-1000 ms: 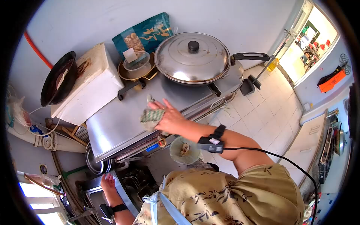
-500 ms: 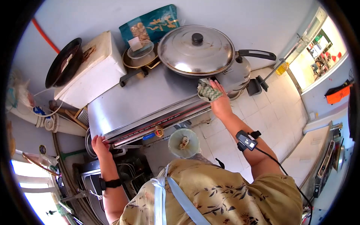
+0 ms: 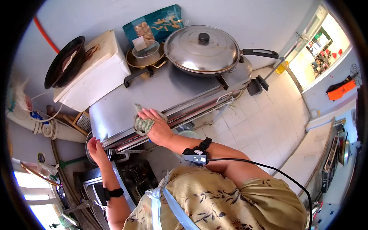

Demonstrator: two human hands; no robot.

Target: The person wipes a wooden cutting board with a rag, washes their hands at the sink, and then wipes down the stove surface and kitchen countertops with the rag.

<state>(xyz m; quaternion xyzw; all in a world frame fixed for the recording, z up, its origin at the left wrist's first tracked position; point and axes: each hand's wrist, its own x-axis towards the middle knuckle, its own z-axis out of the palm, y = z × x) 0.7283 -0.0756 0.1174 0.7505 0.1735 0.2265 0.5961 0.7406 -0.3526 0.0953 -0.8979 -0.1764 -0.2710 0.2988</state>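
A green and white cloth (image 3: 144,125) lies under my right hand (image 3: 158,128), whose fingers press it on the front part of the steel surface (image 3: 115,107). At the surface's left front corner is my left hand (image 3: 97,150), fingers bent and slightly apart, with nothing seen in it. A large pan with a steel lid (image 3: 203,50) stands at the back right of the surface. Left of it, a gold-coloured pan (image 3: 131,58) holds a clear plastic bowl (image 3: 147,56).
A white box (image 3: 101,73) with a black pan (image 3: 61,69) leaning on it is at the left. Behind stands a green bag (image 3: 161,23). A bin (image 3: 191,134) sits below my right forearm. A dustpan (image 3: 254,87) is on the tiled floor at the right.
My right hand has moved left along the surface with the cloth, away from the lidded pan. My left hand has shifted slightly left at the corner, its fingers looser.
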